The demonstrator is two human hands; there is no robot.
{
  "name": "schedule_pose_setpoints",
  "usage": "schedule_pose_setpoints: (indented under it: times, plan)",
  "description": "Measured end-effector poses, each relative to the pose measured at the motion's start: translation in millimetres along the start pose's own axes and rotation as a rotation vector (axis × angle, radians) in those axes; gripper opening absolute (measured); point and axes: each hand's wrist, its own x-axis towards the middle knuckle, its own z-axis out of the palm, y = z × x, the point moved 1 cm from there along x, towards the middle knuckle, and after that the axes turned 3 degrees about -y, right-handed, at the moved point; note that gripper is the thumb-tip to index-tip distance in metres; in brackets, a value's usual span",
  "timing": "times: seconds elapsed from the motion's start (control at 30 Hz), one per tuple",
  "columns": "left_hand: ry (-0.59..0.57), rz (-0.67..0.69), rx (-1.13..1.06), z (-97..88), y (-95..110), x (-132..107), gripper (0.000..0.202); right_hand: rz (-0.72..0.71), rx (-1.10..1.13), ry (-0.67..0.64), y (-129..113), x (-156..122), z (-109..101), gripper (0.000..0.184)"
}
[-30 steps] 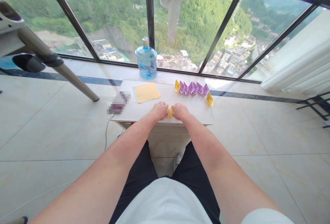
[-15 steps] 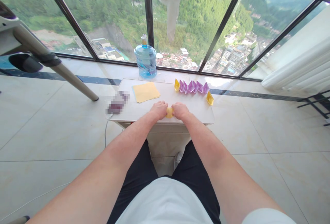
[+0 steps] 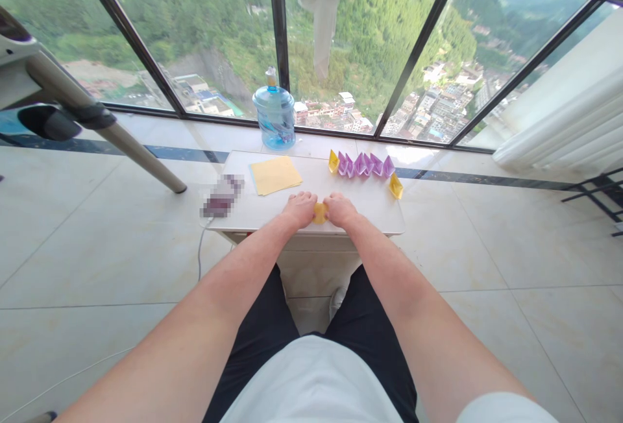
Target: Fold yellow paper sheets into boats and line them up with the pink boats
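A small piece of folded yellow paper (image 3: pixel 320 213) lies between my two hands near the front edge of the white table (image 3: pixel 350 205). My left hand (image 3: pixel 302 208) grips its left side with curled fingers. On the right side, my right hand (image 3: pixel 339 209) pinches it the same way. Its exact fold is partly hidden by my fingers. Beyond my left hand is a stack of flat yellow sheets (image 3: pixel 276 175), with a bluish edge showing at its left. Past my right hand stand several purple folded paper boats (image 3: pixel 364 165), with a yellow paper boat (image 3: pixel 396 186) at their right.
Another yellow boat (image 3: pixel 333 161) stands at the row's left end. A blurred-out object (image 3: pixel 221 197) with a grey cable (image 3: pixel 199 251) lies on the table's left. A blue water jug (image 3: pixel 274 118) stands behind the table by the window. A metal leg (image 3: pixel 141 154) slants down at left.
Both hands stay on the yellow paper with almost no movement. The view has shifted very slightly.
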Motion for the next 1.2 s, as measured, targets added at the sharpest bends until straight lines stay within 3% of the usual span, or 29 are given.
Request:
schedule_pose_setpoints:
  times: [0.8,0.97,1.2]
  plan:
    - [0.029,0.043,-0.045,0.2,-2,-2,0.033,-0.034,0.064,0.056,5,-5,8,0.025]
    - [0.015,0.06,-0.048,-5.0,-5,7,0.031,-0.008,0.097,0.012,11,3,3,0.03]
    - [-0.074,0.018,-0.099,-11.3,-16,25,0.021,0.012,0.15,-0.07,20,24,1,0.02]
